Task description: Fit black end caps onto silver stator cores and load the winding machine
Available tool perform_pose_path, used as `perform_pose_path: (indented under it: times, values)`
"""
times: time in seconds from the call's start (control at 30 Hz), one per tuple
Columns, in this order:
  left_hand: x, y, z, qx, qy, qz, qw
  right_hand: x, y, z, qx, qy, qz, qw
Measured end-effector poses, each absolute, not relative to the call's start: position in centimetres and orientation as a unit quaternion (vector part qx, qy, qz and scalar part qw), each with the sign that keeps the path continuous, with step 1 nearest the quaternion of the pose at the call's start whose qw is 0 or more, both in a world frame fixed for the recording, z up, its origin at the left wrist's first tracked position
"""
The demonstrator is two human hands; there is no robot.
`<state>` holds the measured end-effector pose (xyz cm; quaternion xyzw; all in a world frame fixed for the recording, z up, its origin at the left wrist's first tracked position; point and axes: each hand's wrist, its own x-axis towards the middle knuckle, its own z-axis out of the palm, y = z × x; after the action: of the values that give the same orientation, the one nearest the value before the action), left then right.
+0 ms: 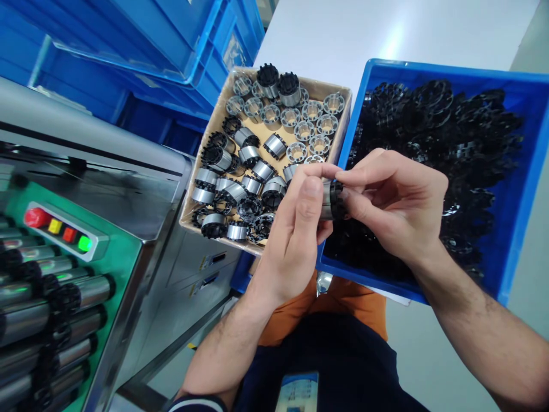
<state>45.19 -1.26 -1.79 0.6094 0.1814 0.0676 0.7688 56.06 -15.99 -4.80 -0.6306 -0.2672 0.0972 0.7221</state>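
My left hand (295,229) is closed around a metal motor stator core (326,201), held on its side between the two boxes. On the core's right end sits a black plastic end cap (337,199). The thumb and fingertips of my right hand (386,200) pinch that cap at its rim. Part of the core is hidden behind my left fingers. Left of my hands, a cardboard box (347,103) holds bare cores (290,117) standing upright and capped cores (246,137), many lying on their sides. Beneath my right hand, a blue bin (429,67) is filled with loose black plastic caps (429,114).
A white table (326,34) carries the box and the bin. Stacked blue crates (171,34) stand at the upper left. At the left, a machine has a green panel (124,229), coloured buttons (55,226) and rows of metal cylinders (26,320).
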Motion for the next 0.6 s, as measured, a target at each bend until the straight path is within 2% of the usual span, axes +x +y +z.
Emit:
perform_pose_path:
  times: [0.17,0.3,0.37,0.43,0.5,0.6]
  values:
    - [44.8,-1.4,-1.8,0.657,0.14,0.09,0.735,55.8,-16.5,-4.3,-0.72,-0.292,0.045,0.628]
    - [45.7,2.1,-1.5,0.732,0.146,0.14,0.651,58.4,-17.8,-4.2,-0.756,-0.301,0.025,0.581]
    - [46.9,5.3,-1.3,0.784,0.145,0.198,0.571,60.2,-18.6,-4.9,-0.829,-0.274,0.001,0.489]
    - [48.5,8.8,-1.5,0.84,0.117,0.22,0.482,61.4,-19.3,-6.1,-0.899,-0.279,0.013,0.337]
    - [50.2,11.6,-2.1,0.896,0.084,0.162,0.405,61.9,-19.6,-7.4,-0.923,-0.319,0.049,0.21]
    - [52.3,13.4,-3.4,0.949,0.055,0.05,0.307,61.4,-19.3,-8.7,-0.917,-0.366,0.088,0.134]
